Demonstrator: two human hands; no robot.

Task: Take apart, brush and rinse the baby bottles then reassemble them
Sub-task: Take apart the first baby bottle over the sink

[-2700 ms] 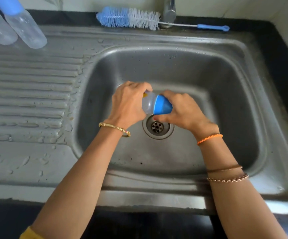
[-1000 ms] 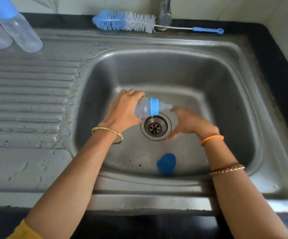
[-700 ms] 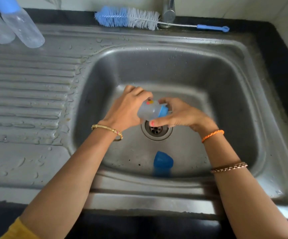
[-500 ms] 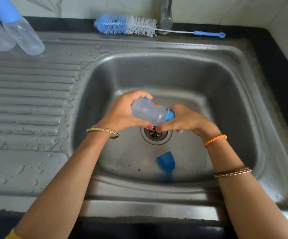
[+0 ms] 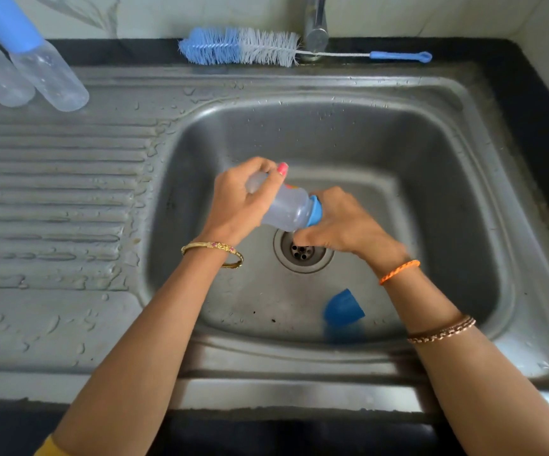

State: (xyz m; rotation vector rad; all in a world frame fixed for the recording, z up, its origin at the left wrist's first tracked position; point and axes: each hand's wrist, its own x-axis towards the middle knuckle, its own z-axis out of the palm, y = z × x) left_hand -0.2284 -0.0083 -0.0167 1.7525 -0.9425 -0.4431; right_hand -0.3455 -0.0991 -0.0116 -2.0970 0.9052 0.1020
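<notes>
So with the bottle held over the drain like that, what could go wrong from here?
1. The right hand is gripping the blue ring right above the open drain; once loose, a small part might drop onto it.
2. The sink is wet, so the bottle in the left hand could slip.
3. The blue cap lies loose on the sink floor and may pick up grime.
</notes>
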